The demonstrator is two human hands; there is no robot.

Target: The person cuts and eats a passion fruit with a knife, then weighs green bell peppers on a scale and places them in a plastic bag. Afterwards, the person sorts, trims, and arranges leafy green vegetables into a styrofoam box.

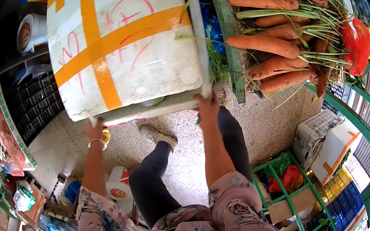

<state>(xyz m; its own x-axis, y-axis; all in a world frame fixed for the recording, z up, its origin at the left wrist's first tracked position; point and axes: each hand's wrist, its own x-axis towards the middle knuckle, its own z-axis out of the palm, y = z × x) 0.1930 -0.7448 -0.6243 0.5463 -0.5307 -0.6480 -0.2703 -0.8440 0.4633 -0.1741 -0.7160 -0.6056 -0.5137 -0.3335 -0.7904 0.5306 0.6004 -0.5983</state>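
A large white foam box (148,110) fills the upper left of the view, with a white foam lid (125,37) crossed by orange tape and marked in red. The lid sits askew, so a gap shows along the near edge. My left hand (95,130) grips the box's near left corner, a bracelet on its wrist. At the near right corner my right hand (207,109) is closed on the rim. Both hands' fingertips are partly hidden by the box edge.
Carrots (269,45) with green stems lie on a green-edged stand at the upper right. A green metal rack (295,202) is at the lower right, near a blue crate (346,207). Black crates (32,100) and white buckets (119,184) stand on the left and below.
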